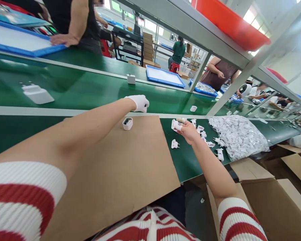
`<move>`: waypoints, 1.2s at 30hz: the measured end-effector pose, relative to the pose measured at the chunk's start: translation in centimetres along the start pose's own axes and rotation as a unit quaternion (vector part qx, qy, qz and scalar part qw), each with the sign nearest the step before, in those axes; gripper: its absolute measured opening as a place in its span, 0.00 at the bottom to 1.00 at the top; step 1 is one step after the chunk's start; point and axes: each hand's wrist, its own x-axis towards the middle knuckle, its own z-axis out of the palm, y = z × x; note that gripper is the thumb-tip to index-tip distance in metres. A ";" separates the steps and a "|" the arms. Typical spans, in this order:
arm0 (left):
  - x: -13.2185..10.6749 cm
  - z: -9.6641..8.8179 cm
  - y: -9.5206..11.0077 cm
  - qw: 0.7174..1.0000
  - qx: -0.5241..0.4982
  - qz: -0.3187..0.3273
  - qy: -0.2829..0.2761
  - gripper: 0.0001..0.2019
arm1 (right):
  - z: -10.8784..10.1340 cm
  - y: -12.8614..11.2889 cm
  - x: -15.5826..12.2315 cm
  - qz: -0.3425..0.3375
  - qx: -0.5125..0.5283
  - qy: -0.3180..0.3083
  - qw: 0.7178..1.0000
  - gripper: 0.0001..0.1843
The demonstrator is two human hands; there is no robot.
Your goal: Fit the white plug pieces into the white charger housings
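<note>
My left hand (pixel 138 103), in a white glove, is over the far edge of the brown cardboard sheet (pixel 130 157). Its fingers are curled, and what they hold, if anything, is hidden. Just below it on the cardboard stands a white charger housing (pixel 127 124), its top open and dark parts inside. My right hand (pixel 190 133), with a pale cover on one fingertip, grips a white plug piece (pixel 175 125) beyond the cardboard's right edge. Beneath that hand a loose white plug piece (pixel 175 144) with pins lies on the green surface. More plug pieces (pixel 203 134) are scattered right of my wrist.
A clear bag of white parts (pixel 238 137) lies at the right. Open cardboard boxes (pixel 263 197) stand below the table edge. White chargers (pixel 37 93) sit on the green belt (pixel 90 88) ahead. A metal post (pixel 225 85) rises at right; co-workers sit across with blue trays (pixel 165 76).
</note>
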 end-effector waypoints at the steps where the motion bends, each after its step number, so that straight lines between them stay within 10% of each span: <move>1: -1.3 -0.4 0.9 1.000 0.019 -0.010 -0.014 0.19 | 0.8 -0.2 0.5 0.006 0.016 0.003 1.000 0.27; 5: -7.6 0.9 4.9 1.000 0.021 -0.022 0.005 0.20 | 4.3 -0.9 2.7 -0.019 0.037 -0.010 0.999 0.23; 11: -13.2 7.8 6.6 0.984 -0.166 -0.031 0.065 0.15 | 6.9 0.8 2.8 -0.093 -0.088 -0.010 0.992 0.25; 19: -12.5 11.5 6.2 0.918 -0.363 -0.107 0.122 0.21 | 6.3 2.9 1.2 -0.181 -0.462 -0.032 0.868 0.17; 26: -12.6 11.7 6.2 0.914 -0.374 -0.113 0.113 0.22 | 7.8 2.5 0.1 -0.282 -0.413 -0.014 0.866 0.19; 36: -12.1 12.3 6.1 0.917 -0.375 -0.064 0.121 0.20 | 9.0 2.5 -0.9 -0.322 -0.560 -0.058 0.761 0.19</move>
